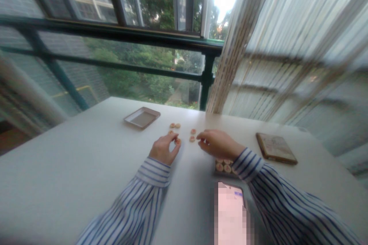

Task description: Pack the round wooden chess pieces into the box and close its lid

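Observation:
Several small round wooden pieces with red marks lie on the white table. My left hand (164, 148) has thumb and fingertips around one round piece (177, 141), low over the table. Just behind it are two touching pieces (175, 125) and one partly hidden by my fingers. To the right, one round piece (193, 131) lies behind another (192, 138). Beside them is my right hand (217, 143), its fingers curled together; whether anything is between them is too small to tell. A tray of round pieces (223, 166) sits partly under my right wrist.
On the white table (86, 153), a shallow empty tray (142, 118) stands at the back left. A flat brown box (276, 148) lies at the right. A phone (231, 210) is near the front. Railing and curtain stand behind.

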{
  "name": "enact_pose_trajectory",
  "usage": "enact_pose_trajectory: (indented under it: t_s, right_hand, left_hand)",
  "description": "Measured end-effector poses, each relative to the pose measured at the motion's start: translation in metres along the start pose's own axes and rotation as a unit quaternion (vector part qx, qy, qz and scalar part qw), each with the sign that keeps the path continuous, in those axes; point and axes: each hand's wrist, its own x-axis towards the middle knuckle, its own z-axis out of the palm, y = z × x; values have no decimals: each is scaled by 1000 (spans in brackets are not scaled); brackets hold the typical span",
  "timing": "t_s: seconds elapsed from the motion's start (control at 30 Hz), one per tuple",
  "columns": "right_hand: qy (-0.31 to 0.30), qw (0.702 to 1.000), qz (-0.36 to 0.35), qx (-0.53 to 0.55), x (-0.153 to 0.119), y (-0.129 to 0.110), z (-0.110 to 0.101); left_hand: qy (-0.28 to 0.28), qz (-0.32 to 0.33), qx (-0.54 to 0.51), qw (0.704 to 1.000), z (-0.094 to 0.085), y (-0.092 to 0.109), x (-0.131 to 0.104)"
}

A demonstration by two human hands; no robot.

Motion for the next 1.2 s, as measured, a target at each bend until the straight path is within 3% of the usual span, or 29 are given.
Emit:
enact_pose_trajectory:
  t_s: [0.37,1.2]
  right_hand:
    - [12,1000,21,20,-17,14,-2]
    - [78,995,34,59,-45,44,7]
  left_hand:
    - [-47,33,-18,998,5,22,1]
    - [-38,85,-76,993,26,63,9]
